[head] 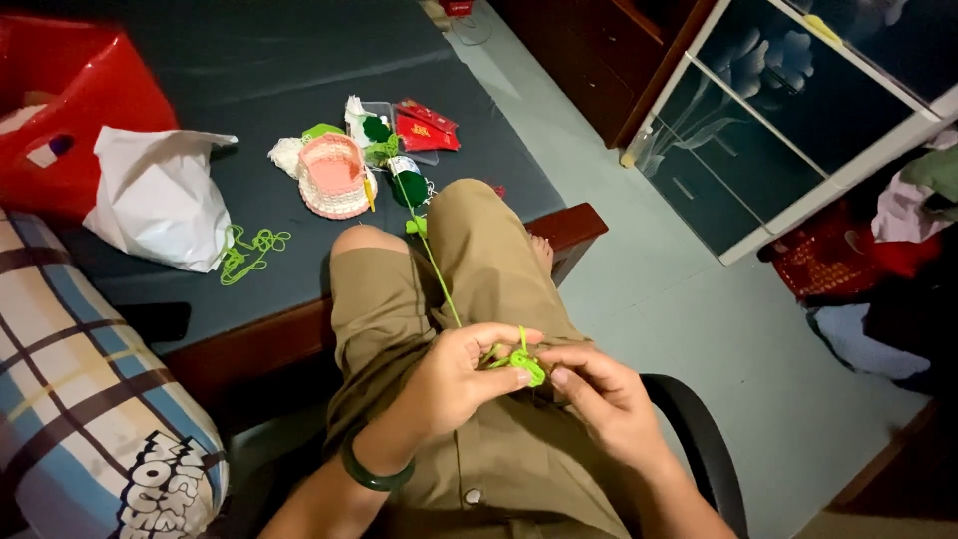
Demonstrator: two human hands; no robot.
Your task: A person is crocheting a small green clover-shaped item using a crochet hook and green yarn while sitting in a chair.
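My left hand (454,379) and my right hand (604,399) meet over my lap, both pinching a small bright green crochet piece (526,365). A green yarn strand (434,265) runs from the piece over my left fingers and up across my knee to a dark green yarn ball (409,188) on the mattress. A dark green bangle (371,475) circles my left wrist. I cannot make out a hook in my right fingers.
On the grey mattress (249,70) lie a pink crocheted basket (333,177), a white plastic bag (160,195), loose green yarn (251,250), red packets (426,127) and a red plastic chair (70,100). A plaid pillow (80,399) sits left. A glass-door cabinet (778,110) stands right.
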